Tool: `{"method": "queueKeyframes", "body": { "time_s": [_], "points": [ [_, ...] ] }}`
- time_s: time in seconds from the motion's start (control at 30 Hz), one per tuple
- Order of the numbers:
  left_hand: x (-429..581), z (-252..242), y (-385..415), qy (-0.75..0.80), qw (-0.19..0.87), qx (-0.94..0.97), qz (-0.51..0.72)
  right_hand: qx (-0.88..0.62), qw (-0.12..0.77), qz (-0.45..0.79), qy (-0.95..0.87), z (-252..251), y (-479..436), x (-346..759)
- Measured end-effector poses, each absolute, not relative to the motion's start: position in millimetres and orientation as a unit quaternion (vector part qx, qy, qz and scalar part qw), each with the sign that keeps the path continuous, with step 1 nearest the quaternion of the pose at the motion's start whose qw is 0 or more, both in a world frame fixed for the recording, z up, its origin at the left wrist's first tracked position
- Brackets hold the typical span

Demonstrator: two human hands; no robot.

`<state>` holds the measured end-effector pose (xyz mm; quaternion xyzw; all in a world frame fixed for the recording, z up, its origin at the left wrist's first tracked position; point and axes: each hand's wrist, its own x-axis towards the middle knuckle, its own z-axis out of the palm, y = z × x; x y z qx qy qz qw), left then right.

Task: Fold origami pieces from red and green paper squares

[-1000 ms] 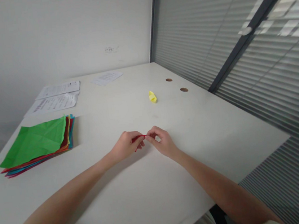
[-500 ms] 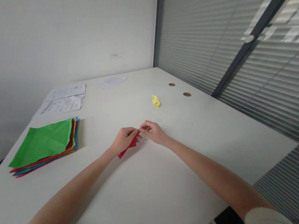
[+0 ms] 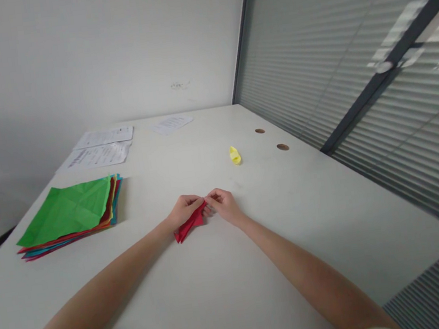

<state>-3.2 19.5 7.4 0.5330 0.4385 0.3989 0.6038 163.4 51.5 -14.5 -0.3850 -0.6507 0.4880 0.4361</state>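
Observation:
A folded piece of red paper (image 3: 190,225) is held just above the white table, its pointed lower end hanging down to the left. My left hand (image 3: 185,210) grips it from above, thumb on top and fingers partly hidden behind it. At the upper tip of the paper, my right hand (image 3: 223,203) pinches with thumb and forefinger, its fingertips meeting those of the left. Beyond the hands, a small folded yellow paper piece (image 3: 235,155) lies on the table.
To the left lies a stack of coloured paper sheets (image 3: 73,209), green on top. Printed papers (image 3: 100,154) rest behind it, with another sheet (image 3: 171,124) near the wall. Two round holes (image 3: 283,147) pierce the table (image 3: 234,285) by the window blinds (image 3: 310,57).
More of the red paper shows now below my left hand, as it has tilted toward me. Both hands stay together at its tip. The whole view has shifted slightly.

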Motion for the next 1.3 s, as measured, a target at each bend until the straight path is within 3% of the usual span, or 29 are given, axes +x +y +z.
{"method": "queueKeyframes", "body": {
  "time_s": [0.53, 1.3],
  "points": [
    [-3, 12, 6, 0.455, 0.497, 0.625, 0.394, -0.365, 0.409, 0.526, -0.65, -6, 46, 164],
    [2, 5, 8, 0.455, 0.496, 0.611, 0.416, -0.362, 0.433, 0.509, -0.649, -9, 46, 167]
  ]
}}
